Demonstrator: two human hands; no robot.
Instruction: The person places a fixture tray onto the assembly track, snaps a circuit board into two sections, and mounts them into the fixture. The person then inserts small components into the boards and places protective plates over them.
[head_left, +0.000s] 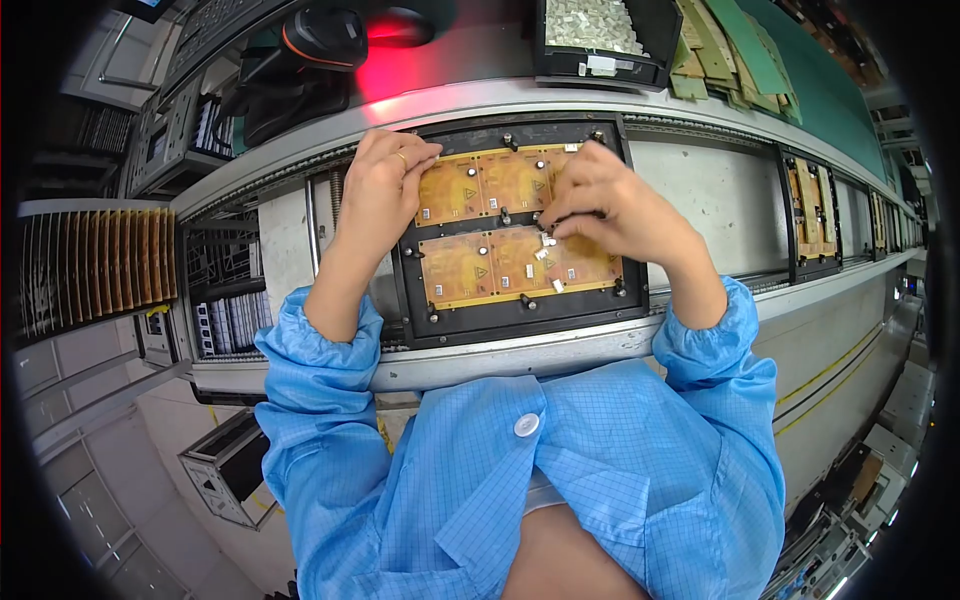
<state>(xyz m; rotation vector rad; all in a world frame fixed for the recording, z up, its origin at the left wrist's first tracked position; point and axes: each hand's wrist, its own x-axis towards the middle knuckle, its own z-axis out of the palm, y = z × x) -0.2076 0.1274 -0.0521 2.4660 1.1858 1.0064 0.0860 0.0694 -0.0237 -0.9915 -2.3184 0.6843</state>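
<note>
A black carrier frame (480, 322) holds an upper yellow-brown circuit board panel (450, 195) and a lower circuit board panel (455, 272), with black knob clips around their edges. My left hand (382, 190) is at the frame's upper left corner, its bent thumb and fingers closed together by the upper panel's edge; what they grip is hidden. My right hand (612, 208) is over the right side, fingers curled in a pinch near the middle gap between panels. Whatever lies in that pinch is covered. Small white connectors (542, 254) lie loose just below its fingertips.
The frame rests on conveyor rails (500, 366). Beyond stand a black bin (610, 68) of small white parts, a stack of green-brown boards (735, 55) and a scanner (325, 40) casting red light. Another carrier (812, 210) sits rightward; a board rack (95, 265) stands left.
</note>
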